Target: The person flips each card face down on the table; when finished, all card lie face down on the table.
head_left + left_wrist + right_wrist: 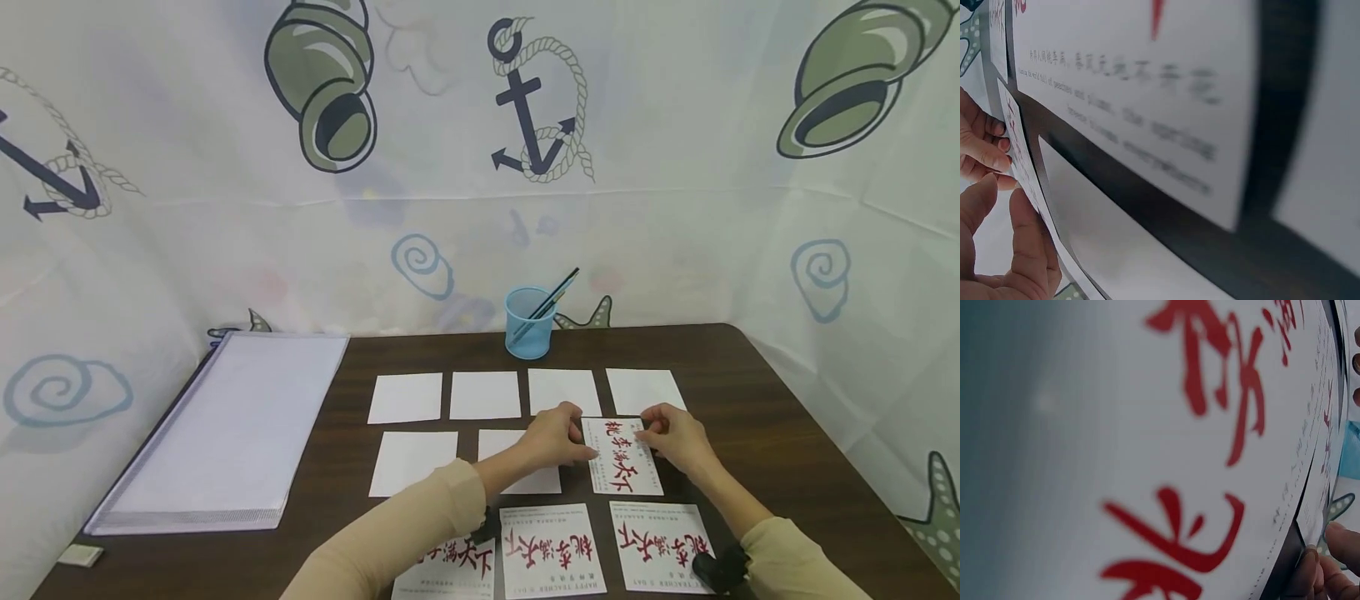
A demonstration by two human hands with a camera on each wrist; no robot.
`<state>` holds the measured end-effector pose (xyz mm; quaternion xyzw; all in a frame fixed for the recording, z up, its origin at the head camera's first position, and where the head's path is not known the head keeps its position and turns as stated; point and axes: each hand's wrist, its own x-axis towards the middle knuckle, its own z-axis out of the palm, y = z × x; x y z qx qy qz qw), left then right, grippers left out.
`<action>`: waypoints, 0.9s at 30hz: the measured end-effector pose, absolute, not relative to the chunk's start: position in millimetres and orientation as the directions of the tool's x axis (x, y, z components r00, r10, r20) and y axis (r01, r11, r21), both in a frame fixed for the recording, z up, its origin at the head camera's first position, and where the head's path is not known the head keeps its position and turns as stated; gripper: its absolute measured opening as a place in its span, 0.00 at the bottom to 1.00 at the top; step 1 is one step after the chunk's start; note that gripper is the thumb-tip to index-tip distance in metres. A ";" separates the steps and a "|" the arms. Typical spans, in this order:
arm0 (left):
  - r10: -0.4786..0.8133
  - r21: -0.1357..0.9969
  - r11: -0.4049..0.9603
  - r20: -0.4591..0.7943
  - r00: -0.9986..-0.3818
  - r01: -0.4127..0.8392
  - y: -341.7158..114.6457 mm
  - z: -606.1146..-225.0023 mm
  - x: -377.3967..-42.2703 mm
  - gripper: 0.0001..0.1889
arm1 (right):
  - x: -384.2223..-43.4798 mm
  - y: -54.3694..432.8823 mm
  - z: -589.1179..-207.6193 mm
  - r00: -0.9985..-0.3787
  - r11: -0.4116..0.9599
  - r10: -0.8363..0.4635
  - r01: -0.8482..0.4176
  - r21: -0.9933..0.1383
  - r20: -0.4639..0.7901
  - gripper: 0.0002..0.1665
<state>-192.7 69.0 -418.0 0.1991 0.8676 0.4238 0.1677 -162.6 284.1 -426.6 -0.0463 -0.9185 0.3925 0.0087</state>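
A white card with red Chinese brush characters [622, 471] is between the two hands, its writing running lengthwise toward the person. My left hand [557, 437] pinches its left edge, and my right hand [675, 435] pinches its right edge near the upper corner. In the left wrist view, the left hand [1013, 244] has thumb and fingers at the card's edge. Thumb and fingertips of the right hand [1329, 565] meet at a card edge in the right wrist view. Closer to the person lie printed cards [553, 550], [660, 542], one partly covered by the left sleeve.
Blank white cards [408, 398] lie in rows behind and left of the hands. A light blue cup [527, 325] holding pencils stands at the table's back. A large white pad [225, 433] lies at the left, near a small pale block [80, 555]. Patterned cloth surrounds the dark table [757, 400].
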 end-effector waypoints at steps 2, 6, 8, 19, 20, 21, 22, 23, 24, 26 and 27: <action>0.481 0.810 0.558 -0.137 -0.866 0.181 73.1 -419.6 -193.0 0.33 | -162.2 283.1 -427.0 -0.996 0.690 0.089 0.077 -0.720 -0.020 0.19; 0.467 0.789 0.589 -0.153 -0.871 0.178 78.2 -422.0 -193.6 0.35 | -162.9 280.6 -427.4 -0.997 0.701 0.080 0.063 -0.710 -0.010 0.18; 0.469 0.777 0.601 -0.155 -0.869 0.186 79.4 -422.8 -193.7 0.36 | -163.9 279.8 -428.0 -0.997 0.710 0.078 0.058 -0.702 -0.003 0.17; 0.491 0.677 0.679 -0.132 -0.861 0.284 84.1 -426.1 -193.5 0.34 | -165.9 280.6 -430.8 -0.997 0.742 0.075 0.048 -0.668 0.012 0.18; 0.493 0.670 0.684 -0.130 -0.860 0.291 84.6 -425.8 -193.3 0.34 | -165.9 280.9 -430.8 -0.997 0.747 0.077 0.049 -0.663 0.012 0.18; 0.494 0.665 0.687 -0.130 -0.860 0.294 85.0 -425.6 -193.3 0.34 | -165.9 281.3 -430.8 -0.997 0.752 0.077 0.049 -0.658 0.014 0.18; 0.497 0.660 0.689 -0.128 -0.858 0.300 85.5 -425.6 -193.5 0.34 | -165.9 281.6 -430.8 -0.997 0.754 0.077 0.048 -0.655 0.015 0.17; 0.499 0.654 0.692 -0.125 -0.858 0.306 85.9 -425.6 -193.4 0.34 | -165.9 282.0 -430.8 -0.997 0.756 0.077 0.047 -0.653 0.018 0.17; 0.501 0.650 0.693 -0.122 -0.857 0.313 86.4 -426.0 -193.5 0.34 | -165.9 282.2 -430.8 -0.997 0.758 0.078 0.045 -0.651 0.021 0.17; 0.504 0.643 0.696 -0.121 -0.855 0.320 87.4 -426.4 -193.8 0.34 | -165.4 282.6 -430.4 -0.997 0.756 0.078 0.045 -0.652 0.021 0.17; 0.505 0.639 0.698 -0.121 -0.854 0.322 87.8 -426.8 -193.9 0.34 | -165.1 282.8 -430.3 -0.997 0.753 0.079 0.047 -0.656 0.020 0.17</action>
